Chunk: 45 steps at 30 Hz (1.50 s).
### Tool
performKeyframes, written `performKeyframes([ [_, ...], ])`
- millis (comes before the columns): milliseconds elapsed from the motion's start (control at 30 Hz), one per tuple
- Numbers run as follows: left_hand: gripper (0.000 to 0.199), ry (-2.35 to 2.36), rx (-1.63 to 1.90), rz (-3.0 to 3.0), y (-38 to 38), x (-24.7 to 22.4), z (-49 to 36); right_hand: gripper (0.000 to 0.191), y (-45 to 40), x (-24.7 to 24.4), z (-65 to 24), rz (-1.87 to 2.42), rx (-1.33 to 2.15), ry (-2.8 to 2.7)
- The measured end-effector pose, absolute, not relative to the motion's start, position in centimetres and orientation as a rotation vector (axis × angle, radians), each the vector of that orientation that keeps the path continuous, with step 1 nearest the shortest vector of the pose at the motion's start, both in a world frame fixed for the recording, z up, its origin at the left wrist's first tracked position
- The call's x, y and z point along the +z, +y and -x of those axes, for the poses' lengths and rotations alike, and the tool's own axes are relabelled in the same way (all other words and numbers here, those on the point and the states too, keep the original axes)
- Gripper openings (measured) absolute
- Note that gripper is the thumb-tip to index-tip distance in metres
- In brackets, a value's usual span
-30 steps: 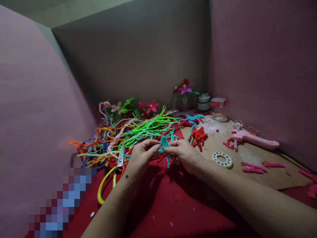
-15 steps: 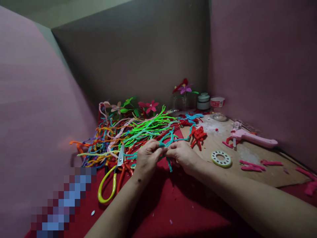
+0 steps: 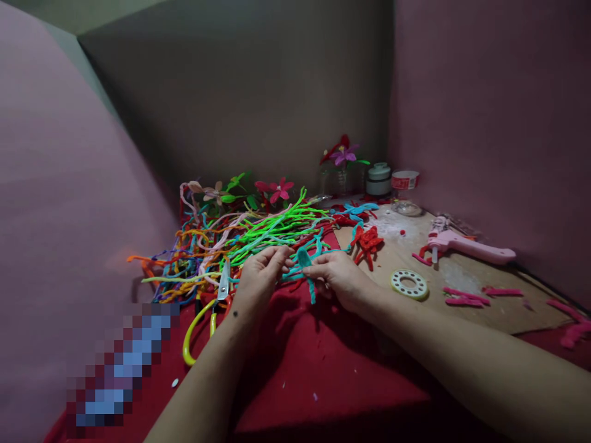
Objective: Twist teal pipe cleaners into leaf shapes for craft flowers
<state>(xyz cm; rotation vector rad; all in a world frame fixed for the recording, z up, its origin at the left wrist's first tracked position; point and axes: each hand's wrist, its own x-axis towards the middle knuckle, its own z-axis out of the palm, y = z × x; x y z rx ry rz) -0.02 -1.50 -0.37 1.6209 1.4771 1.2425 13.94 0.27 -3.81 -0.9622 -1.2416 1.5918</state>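
Observation:
My right hand (image 3: 344,278) pinches a teal pipe cleaner piece (image 3: 305,258), bent into a leaf-like loop with a twisted tail hanging below the fingers. Just to the left, my left hand (image 3: 263,277) is a short gap away from that piece. Its thumb and fingers are drawn together, and whatever may be between them does not show. Beneath and beyond both hands run more teal pipe cleaners (image 3: 318,244). Scissors (image 3: 224,283) with yellow handles lie by my left wrist, partly covered by the forearm.
Behind the hands spreads a heap of green and other coloured pipe cleaners (image 3: 277,227). A board (image 3: 517,314) on the right carries a pink glue gun (image 3: 475,246), a tape roll (image 3: 410,284), a red pipe cleaner shape (image 3: 368,245) and pink pieces (image 3: 466,298). A lidded jar (image 3: 378,181) stands behind.
My left hand has come away from the teal piece and shifted left. The right hand keeps its pinch, and the loop now shows upright. The view has shifted slightly.

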Motion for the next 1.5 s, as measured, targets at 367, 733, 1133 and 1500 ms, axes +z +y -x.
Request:
performKeyframes([
  [367, 0.023, 1.355, 1.068, -1.432, -1.0, -0.8, 0.6, 0.018, 1.1, -4.1, -14.3, 0.792, 1.671, -1.122],
  [733, 0.02, 1.373, 1.009, -1.489, -1.3, -2.3, -0.8, 0.023, 1.4, -4.1, -14.0, 0.774, 1.594, -0.896],
  [1133, 0.014, 1.062, 0.977, -1.044, -1.6, -2.5, -2.4, 0.018, 0.8, -4.2, -13.9, 0.767, 1.435, -1.0],
  [1500, 0.027, 1.406, 1.124, -1.374, -1.3, -1.7, -0.9, 0.019, 1.5, -4.4, -14.0, 0.819, 1.519, -0.983],
])
